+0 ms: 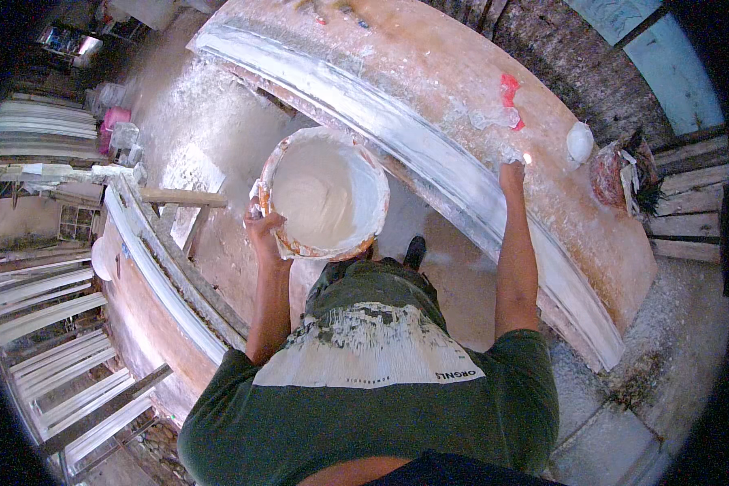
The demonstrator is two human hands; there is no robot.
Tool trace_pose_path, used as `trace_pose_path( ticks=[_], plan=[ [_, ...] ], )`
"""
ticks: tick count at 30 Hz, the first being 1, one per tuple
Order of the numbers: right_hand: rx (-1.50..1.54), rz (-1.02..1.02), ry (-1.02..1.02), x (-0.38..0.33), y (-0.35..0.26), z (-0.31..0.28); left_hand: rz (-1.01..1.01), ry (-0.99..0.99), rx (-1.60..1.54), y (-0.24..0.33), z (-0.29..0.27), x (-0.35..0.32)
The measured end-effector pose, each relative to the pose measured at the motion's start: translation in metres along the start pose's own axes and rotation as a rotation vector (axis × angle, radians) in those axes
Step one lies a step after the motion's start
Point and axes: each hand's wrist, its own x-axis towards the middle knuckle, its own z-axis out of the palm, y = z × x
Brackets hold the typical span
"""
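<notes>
The largest thing before you is the long, curved-looking table (pixel 429 65), which runs across the picture from the upper middle to the right side. Along its near edge lies a long white strip (pixel 397 121). A second table (pixel 142 304) is at your left and carries also a white strip, thinner in the view; beyond it, many pale slats (pixel 44 121) are in rows.

The bucket (pixel 368 194) is in front of your body, between the two tables, tilted so that its mouth faces you. Its rim is crusted with orange-brown and white, and a smooth, pale paste (pixel 312 194) is inside. I cannot tell if the bucket touches the larger table.

At the far right of this table stands a stained sack (pixel 620 174). Your left hand (pixel 265 231) grips the bucket at its left rim — the thumb lies over the edge and the fingers are bent around the outside. Your right hand (pixel 512 172) reaches over the strip to the larger table, at a small whitish clump (pixel 508 154); I cannot tell whether its fingers pinch this clump or only touch it. Near this hand lie a white bundle (pixel 579 142) and, smaller, a red piece (pixel 508 87).
</notes>
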Motion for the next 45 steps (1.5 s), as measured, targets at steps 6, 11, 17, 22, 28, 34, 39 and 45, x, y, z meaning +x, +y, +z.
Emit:
trace_pose_path(
  ticks=[6,11,17,22,28,34,39,45],
  plan=[
    [0.075,0.056,0.059,0.008,0.029,-0.001,0.011,-0.028,-0.028,-0.014,0.003,-0.013],
    [0.111,0.012,-0.079,-0.002,0.020,-0.034,-0.025,-0.009,0.060,-0.004,0.013,-0.026],
    [-0.066,-0.141,-0.202,0.003,0.056,-0.021,0.005,-0.102,0.070,-0.023,0.005,-0.023],
    [-0.162,-0.219,-0.327,-0.027,0.024,-0.048,-0.040,-0.059,-0.034,-0.013,0.038,-0.044],
    [0.087,-0.293,-0.256,-0.072,-0.082,-0.128,-0.054,-0.069,-0.028,-0.034,0.055,-0.035],
    [0.138,-0.803,-0.056,-0.068,-0.173,-0.117,-0.036,-0.212,0.097,-0.049,0.092,-0.034],
    [-0.335,-0.961,-0.098,-0.044,-0.210,-0.120,0.026,-0.396,0.141,-0.053,0.102,-0.030],
    [0.141,-0.613,-0.272,-0.050,-0.140,-0.101,-0.014,-0.266,-0.023,-0.043,0.115,-0.040]
  ],
)
